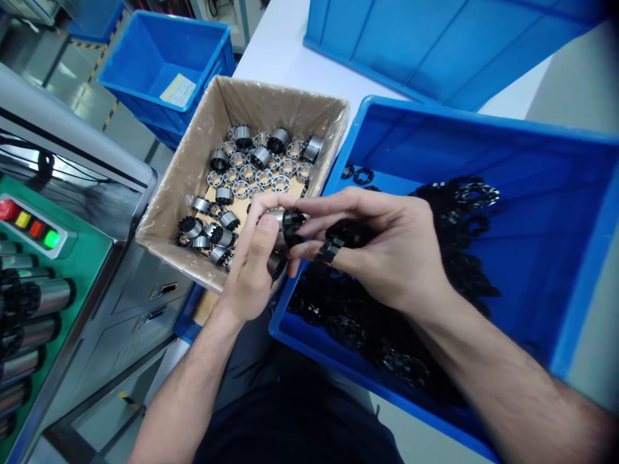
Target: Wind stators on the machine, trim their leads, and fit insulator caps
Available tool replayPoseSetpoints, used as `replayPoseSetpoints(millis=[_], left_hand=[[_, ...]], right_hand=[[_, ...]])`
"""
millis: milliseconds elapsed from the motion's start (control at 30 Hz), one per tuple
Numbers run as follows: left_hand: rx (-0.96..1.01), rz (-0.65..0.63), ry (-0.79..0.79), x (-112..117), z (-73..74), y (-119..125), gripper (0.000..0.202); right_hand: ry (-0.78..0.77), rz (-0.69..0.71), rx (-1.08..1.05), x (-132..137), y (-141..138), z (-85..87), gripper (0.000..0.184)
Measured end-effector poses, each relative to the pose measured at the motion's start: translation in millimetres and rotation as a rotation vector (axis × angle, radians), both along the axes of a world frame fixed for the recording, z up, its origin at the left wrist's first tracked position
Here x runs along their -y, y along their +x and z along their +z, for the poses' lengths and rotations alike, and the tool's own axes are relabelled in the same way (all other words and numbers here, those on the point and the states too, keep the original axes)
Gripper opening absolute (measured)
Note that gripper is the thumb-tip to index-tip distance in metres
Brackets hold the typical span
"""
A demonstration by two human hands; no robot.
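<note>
My left hand (251,261) is closed around a small metal cylinder part (276,222), held between thumb and fingers over the gap between two containers. My right hand (382,248) pinches a black plastic ring (293,222) against the cylinder's end, and more black rings (345,233) sit in its curled fingers. Just behind the hands, a cardboard box (193,161) lined with plastic film holds several metal cylinder parts (251,164). Under my right hand, a blue bin (570,212) contains a heap of black rings (454,258).
A machine panel (33,225) with red, yellow and green buttons and several metal rods (43,299) stands at the left. Another blue bin (164,71) sits on the floor at the back left, and a large blue crate (435,45) lies on the white table (275,45).
</note>
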State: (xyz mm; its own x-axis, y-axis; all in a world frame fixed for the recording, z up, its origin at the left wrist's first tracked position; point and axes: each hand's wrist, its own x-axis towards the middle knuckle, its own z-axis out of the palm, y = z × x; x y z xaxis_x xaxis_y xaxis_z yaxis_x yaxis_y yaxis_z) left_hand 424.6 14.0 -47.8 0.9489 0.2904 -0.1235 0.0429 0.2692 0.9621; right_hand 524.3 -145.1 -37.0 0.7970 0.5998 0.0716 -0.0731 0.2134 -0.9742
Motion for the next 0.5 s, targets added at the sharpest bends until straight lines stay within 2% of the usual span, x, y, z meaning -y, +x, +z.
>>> replayPoseSetpoints(millis=[167,333,500], left_hand=[[0.016,-0.02,0.035,-2.9,1.5,0.6,0.043],[0.041,-0.057,0.043,-4.4,1.6,-1.6,0.037],[0.08,-0.032,0.154,-3.0,-0.6,-0.8,0.048]], right_hand=[[-0.01,-0.016,0.091,1.2,1.6,-1.1,0.038],[0.001,0.017,0.036,2.0,1.3,-0.3,0.043],[-0.04,0.027,-0.048,-1.3,-2.7,-3.9,0.031]])
